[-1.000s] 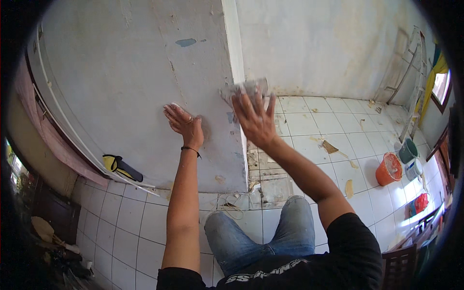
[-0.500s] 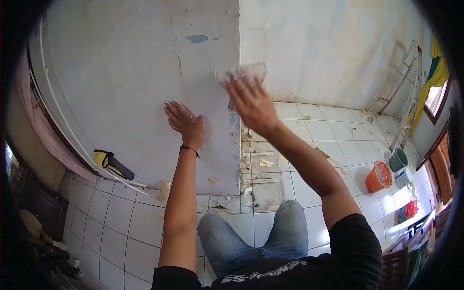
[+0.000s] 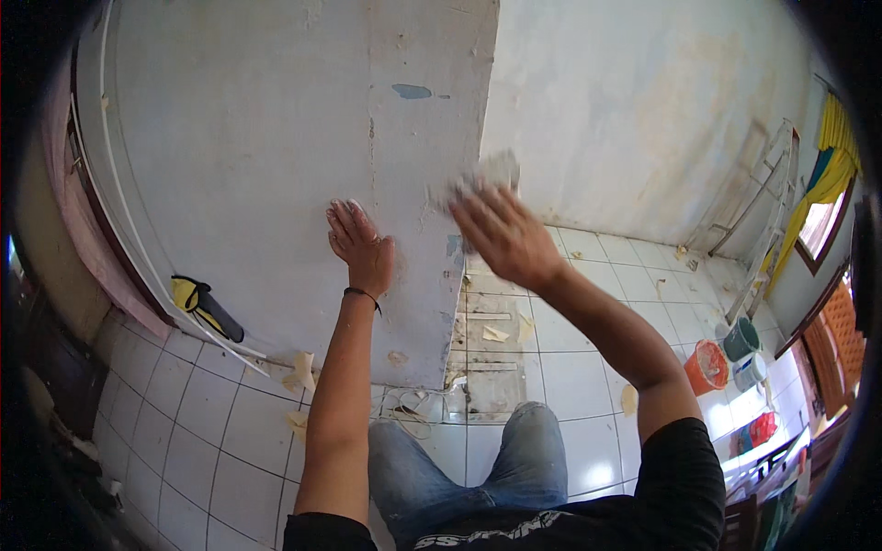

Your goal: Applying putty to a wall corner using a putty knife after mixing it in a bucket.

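One gray sheet (image 3: 501,172) is under the right hand (image 3: 507,237), by the edge of the near wall (image 3: 239,165). It is blurry and the hand hides part of it, so I cannot tell if the fingers pinch it. The left hand (image 3: 361,243) is flat on the wall, thumb out. A loose wire (image 3: 404,404) lies before two knees. One yellow and black bag (image 3: 209,308) is on the left. On the right are three buckets, orange (image 3: 706,367), green (image 3: 742,340) and white (image 3: 749,372), and one ladder (image 3: 777,213).
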`<state>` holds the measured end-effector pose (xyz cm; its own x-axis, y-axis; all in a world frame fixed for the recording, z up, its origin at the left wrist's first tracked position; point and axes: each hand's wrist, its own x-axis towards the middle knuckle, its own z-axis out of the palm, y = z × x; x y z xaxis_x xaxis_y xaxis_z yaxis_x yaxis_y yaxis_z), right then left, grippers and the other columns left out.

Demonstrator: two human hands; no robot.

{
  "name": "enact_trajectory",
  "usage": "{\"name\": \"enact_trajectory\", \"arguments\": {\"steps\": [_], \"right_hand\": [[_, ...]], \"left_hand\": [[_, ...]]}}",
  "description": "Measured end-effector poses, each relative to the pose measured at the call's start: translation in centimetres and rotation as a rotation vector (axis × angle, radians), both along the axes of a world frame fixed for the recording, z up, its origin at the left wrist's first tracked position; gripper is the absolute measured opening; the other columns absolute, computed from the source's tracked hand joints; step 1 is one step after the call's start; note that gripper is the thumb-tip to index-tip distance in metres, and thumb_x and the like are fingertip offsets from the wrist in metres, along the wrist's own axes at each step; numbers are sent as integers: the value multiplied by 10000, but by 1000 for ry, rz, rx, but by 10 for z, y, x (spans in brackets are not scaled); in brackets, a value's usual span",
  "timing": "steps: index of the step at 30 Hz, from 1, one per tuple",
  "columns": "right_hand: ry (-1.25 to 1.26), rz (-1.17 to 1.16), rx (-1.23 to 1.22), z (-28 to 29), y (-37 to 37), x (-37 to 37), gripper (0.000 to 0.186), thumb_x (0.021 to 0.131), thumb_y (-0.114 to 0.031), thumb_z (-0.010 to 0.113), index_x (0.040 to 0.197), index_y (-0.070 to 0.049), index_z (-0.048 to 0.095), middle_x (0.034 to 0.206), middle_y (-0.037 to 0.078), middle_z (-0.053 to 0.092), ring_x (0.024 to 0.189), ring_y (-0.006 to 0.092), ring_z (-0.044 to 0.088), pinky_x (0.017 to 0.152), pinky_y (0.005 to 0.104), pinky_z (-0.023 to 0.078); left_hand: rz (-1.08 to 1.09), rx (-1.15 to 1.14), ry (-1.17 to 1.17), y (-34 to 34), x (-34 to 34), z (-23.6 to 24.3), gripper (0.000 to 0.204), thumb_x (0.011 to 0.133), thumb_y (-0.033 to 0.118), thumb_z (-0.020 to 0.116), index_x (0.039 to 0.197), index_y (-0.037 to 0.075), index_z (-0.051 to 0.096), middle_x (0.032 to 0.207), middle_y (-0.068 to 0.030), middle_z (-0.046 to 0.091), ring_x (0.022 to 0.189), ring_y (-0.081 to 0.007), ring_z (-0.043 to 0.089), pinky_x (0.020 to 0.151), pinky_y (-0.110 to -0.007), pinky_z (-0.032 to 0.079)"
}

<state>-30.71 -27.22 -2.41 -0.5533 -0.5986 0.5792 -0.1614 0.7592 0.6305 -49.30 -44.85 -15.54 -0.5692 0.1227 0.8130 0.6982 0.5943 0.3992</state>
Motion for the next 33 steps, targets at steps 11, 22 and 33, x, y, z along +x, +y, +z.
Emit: {"name": "enact_trajectory", "arguments": {"steps": [11,22,33], "right_hand": [[-329,-117,64,-103,-3,7,449,877,-225,502,1218,66,512,1240,227,531,1224,359,456,1031,464,362],[212,-94,27,63,-29,-78,479,875,-220,511,1265,53,459,1299,221,463,1285,382,366,1062,506,300],[282,-31,-12,98,-50,-34,451,868,-153,496,1279,29,456,1278,217,490,1201,370,466,1024,456,381]], "left_hand": [[-24,22,-66,3,7,9,861,791,227,499,1463,8,6,1526,-243,-42,1405,-416,-79,1090,-559,-11],[-38,-3,-106,9,8,11,875,789,223,517,1466,15,3,1532,-224,-51,1411,-393,-94,1100,-548,-16],[21,-15,-35,2,5,1,850,781,262,495,1460,5,54,1515,-269,24,1399,-443,-9,1083,-590,42]]}}
